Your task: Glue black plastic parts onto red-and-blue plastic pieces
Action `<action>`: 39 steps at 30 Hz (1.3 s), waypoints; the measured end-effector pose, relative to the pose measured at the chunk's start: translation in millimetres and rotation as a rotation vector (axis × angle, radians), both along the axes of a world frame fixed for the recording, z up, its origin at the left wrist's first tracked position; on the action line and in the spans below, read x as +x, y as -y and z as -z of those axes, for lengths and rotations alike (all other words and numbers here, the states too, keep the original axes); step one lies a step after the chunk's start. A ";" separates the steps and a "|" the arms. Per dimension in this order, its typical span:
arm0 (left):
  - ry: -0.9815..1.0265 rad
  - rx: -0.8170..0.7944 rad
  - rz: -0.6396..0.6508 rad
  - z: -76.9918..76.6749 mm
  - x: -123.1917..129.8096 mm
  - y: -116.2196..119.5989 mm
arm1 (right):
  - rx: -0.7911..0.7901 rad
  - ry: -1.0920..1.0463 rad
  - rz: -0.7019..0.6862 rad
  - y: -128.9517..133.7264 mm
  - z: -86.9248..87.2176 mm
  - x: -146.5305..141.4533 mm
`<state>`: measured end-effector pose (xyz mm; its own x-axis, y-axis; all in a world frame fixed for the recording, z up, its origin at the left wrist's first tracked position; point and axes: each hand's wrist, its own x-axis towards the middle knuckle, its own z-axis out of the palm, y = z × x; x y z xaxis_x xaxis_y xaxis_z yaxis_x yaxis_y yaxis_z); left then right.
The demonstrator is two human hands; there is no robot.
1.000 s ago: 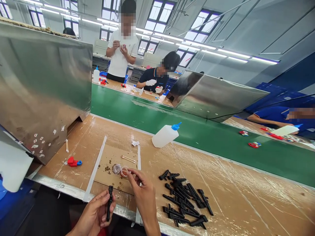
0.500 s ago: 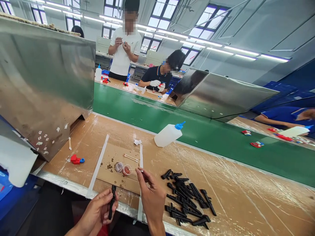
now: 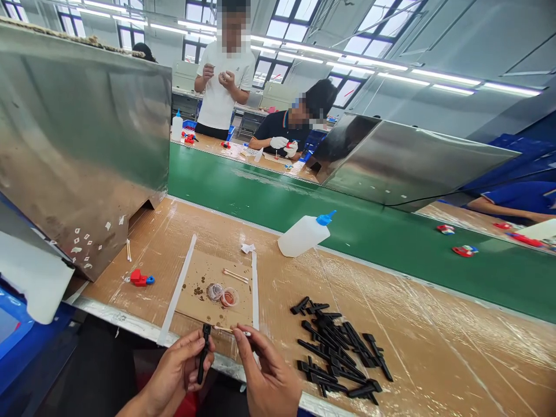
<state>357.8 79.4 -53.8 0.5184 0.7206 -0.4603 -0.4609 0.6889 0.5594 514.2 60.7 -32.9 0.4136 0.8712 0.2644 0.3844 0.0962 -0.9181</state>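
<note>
My left hand [image 3: 185, 365] is closed around a black plastic part [image 3: 204, 356], held upright at the table's front edge. My right hand [image 3: 267, 365] pinches a cotton swab [image 3: 223, 329], whose tip is at the top end of the black part; whether they touch I cannot tell. Just beyond the hands, a small clear cup with reddish-brown liquid [image 3: 229, 297] and a second small clear container [image 3: 214, 292] sit on a spotted cardboard sheet [image 3: 195, 313]. Two more swabs [image 3: 236, 276] lie on that sheet.
Right of my hands lies a pile of black plastic parts [image 3: 339, 341]. A white bottle with blue cap [image 3: 304, 236] leans by the green conveyor belt [image 3: 260, 200]. A red and blue piece [image 3: 141, 278] is near the metal panel [image 3: 87, 150] at left. Co-workers [image 3: 282, 130] are across the belt.
My right hand has brought the swab from the cup of reddish liquid down and left to the top of the black part. My left hand keeps its hold.
</note>
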 end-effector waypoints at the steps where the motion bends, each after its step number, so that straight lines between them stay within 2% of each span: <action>1: -0.001 0.003 0.003 -0.4 0.2 -0.1 | 0.011 0.016 -0.014 -0.2 0.4 -1.9; 7: 0.005 0.007 0.000 3.2 1.0 1.0 | 0.075 0.127 -0.068 -3.8 3.3 -4.1; 11: -0.001 0.021 0.001 7.2 0.8 2.5 | 0.143 0.237 -0.124 -4.3 -1.3 -5.0; 17: -0.037 0.081 0.030 11.3 0.8 3.5 | 0.287 0.414 -0.330 -5.1 -11.3 -4.6; 21: -0.021 0.091 0.041 14.6 0.4 3.3 | 0.284 0.511 -0.444 -6.4 -15.3 -0.4; 24: 0.039 0.059 0.032 16.0 0.1 3.4 | 0.280 0.479 -0.498 -7.1 -16.5 -0.2; 30: 0.072 0.034 0.006 12.4 0.0 6.8 | 0.212 0.319 -0.405 -5.9 -15.9 -9.4; 34: 0.067 0.000 0.006 10.0 -1.3 7.5 | 0.061 0.159 -0.285 -4.1 -16.2 -8.9; 39: 0.140 -0.027 -0.017 10.3 -2.5 6.2 | -0.134 -0.175 -0.139 -12.4 -17.5 1.7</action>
